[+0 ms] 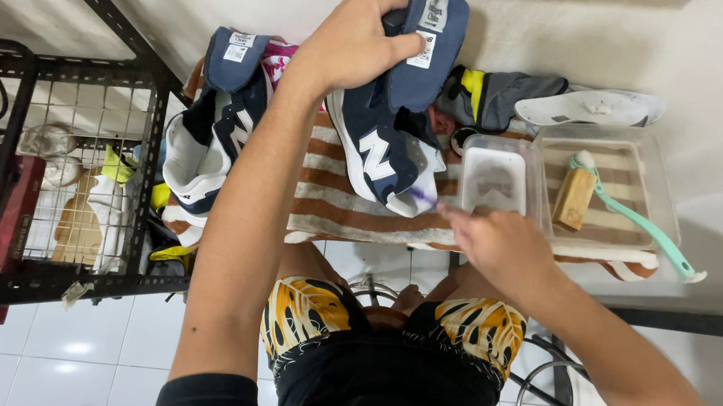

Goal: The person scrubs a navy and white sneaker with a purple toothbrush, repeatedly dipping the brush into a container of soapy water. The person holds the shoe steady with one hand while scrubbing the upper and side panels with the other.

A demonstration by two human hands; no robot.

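We see a navy and white fabric sneaker (382,134) resting toe-down on the brown and white striped towel (352,211) that covers the surface. Our left hand (356,41) is closed around its heel and padded tongue, tilting it up. The shoe looks light and soft in the upper but stiff at the sole, so we judge the heel collar a sound place to grip it. Our right hand (500,244) is curled tight on a small brush with purple bristles (423,197), its tip touching the white toe.

Just beside the toe stands a small clear plastic tub (494,179), and beyond it a larger clear tray (614,189) holding a wooden block-shaped brush (575,199) and a mint green long-handled brush (637,221). A white insole (591,108) lies behind the tray. The 2nd sneaker (212,134) lies on the towel to the left, close to a black metal wire shelf (79,164). The tub crowds our right hand.
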